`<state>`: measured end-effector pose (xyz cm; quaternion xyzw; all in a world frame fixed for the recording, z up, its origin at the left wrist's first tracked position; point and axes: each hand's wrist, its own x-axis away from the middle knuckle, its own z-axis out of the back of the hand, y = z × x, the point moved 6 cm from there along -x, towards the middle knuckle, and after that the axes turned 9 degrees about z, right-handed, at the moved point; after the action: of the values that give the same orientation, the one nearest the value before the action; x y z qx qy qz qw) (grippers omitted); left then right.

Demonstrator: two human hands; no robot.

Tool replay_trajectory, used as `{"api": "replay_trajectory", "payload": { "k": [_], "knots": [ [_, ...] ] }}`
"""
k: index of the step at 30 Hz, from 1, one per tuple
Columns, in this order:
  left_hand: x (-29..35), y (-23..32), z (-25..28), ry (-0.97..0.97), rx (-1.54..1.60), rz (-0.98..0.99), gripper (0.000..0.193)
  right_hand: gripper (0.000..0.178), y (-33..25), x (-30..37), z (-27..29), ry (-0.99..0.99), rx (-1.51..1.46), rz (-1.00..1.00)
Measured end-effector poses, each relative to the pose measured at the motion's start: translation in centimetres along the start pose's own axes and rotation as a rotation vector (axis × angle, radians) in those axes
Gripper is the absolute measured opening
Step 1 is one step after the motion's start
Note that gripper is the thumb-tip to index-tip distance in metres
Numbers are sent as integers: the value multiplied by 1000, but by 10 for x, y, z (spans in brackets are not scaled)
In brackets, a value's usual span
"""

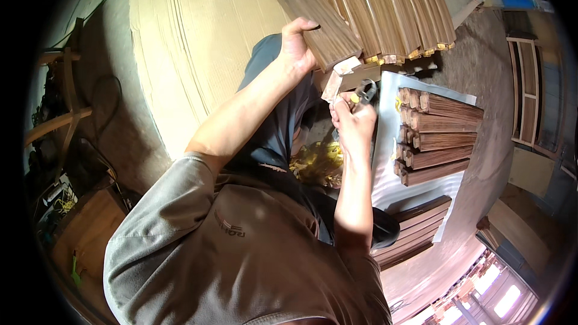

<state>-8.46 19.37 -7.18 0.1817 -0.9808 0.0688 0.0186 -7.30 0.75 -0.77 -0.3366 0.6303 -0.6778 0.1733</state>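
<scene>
The long brown wood strip (325,21) lies on the pile at the far side, and a pale strip of tape (335,81) hangs off its near end. The left hand (296,48) holds that end, thumb on top and fingers curled under. Just below, the right hand (354,121) is closed around small metal pliers (365,91), with the fingers pressed tight together. The pliers sit right next to the tape.

To do this well, I think the left hand should keep the strip from wobbling. The pliers should bite only the tape, not the wood, and pull slowly.

To the right, short wood pieces (442,135) are stacked on a shiny sheet (391,186). Yellow scraps (316,165) lie nearer.
</scene>
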Motion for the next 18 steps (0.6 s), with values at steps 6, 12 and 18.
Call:
{"api": "replay_trajectory", "payload": {
  "k": [6, 12, 18],
  "knots": [
    [-4, 0, -2, 94, -17, -38, 67, 7, -89, 44, 12, 67, -322, 453],
    [10, 2, -11, 141, 6, 36, 68, 15, -55, 34, 103, 368, 712, 473],
    [5, -13, -5, 155, 28, 91, 52, 30, 182, 55, 194, -81, 1461, -339]
  ]
}}
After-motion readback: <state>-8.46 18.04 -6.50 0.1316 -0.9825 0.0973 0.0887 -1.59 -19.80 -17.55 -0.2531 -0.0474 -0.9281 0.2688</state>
